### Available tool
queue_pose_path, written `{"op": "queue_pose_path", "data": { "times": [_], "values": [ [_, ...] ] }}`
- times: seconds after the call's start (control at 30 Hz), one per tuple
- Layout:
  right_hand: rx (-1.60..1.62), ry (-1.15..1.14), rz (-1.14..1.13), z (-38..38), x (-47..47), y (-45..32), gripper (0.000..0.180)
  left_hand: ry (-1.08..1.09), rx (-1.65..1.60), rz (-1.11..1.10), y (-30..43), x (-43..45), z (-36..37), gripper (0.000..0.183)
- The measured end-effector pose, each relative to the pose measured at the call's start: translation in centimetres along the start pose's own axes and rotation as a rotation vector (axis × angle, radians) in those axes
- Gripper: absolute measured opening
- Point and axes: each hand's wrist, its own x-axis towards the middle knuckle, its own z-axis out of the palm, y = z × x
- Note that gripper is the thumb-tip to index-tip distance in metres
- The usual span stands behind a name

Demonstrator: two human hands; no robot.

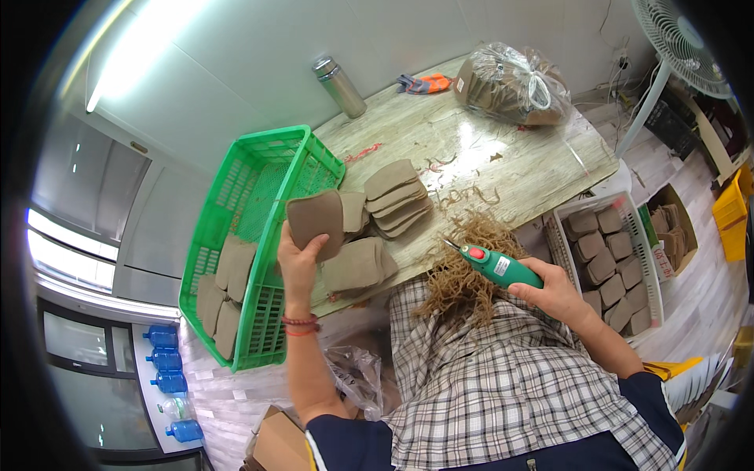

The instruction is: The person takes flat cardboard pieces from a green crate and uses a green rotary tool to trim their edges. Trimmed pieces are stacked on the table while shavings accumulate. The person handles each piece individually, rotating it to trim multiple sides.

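My left hand (300, 257) grips a brown rounded-square fabric pad (316, 222), thumb across its lower edge, held up in front of the green crate's rim. In my right hand (551, 291) is a green handheld electric trimmer (500, 266) with a red button and a small metal tip pointing left. That tip is over a heap of tan trimmed strips (462, 274), which spills from the table edge onto the checked apron (500, 377). Stacks of similar pads, one tall (397, 197) and one low (356, 265), lie on the table, right of the raised pad.
A green plastic crate (274, 294) at left holds more pads. On the pale table (424, 135) are a steel flask (340, 88), a glove (424, 83) and a bagged bundle (512, 85). A white crate of pads (651, 282), a carton (686, 259) and a fan (660, 88) stand right.
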Motion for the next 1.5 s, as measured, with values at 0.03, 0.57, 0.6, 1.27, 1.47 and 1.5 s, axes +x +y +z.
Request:
{"op": "queue_pose_path", "data": {
  "times": [0.03,0.57,0.6,1.27,1.47,1.5],
  "values": [
    [-0.003,0.002,-0.023,0.1,0.1,-0.4,0.045,0.057,-0.197,0.037,0.2,-1.0,0.9,0.041],
    [0.084,0.102,-0.072,0.1,-0.7,-2.7,0.044,0.137,-1.393,-0.249,-0.6,-5.6,15.9,0.037],
    [0.074,0.103,-0.073,0.2,-0.8,-2.9,0.044,0.143,-1.398,-0.246,-0.8,-5.6,15.9,0.037],
    [0.065,0.142,-0.128,0.4,-0.2,-4.4,0.043,-0.013,-1.357,-0.347,-2.2,-7.9,19.3,0.035],
    [0.165,0.139,-0.118,0.0,0.3,-4.4,0.043,-0.101,-1.315,-0.35,-1.3,-8.5,20.3,0.038],
    [0.175,0.137,-0.123,0.0,0.3,-4.3,0.043,-0.106,-1.301,-0.349,-1.3,-8.6,20.3,0.038]
  ]
}}
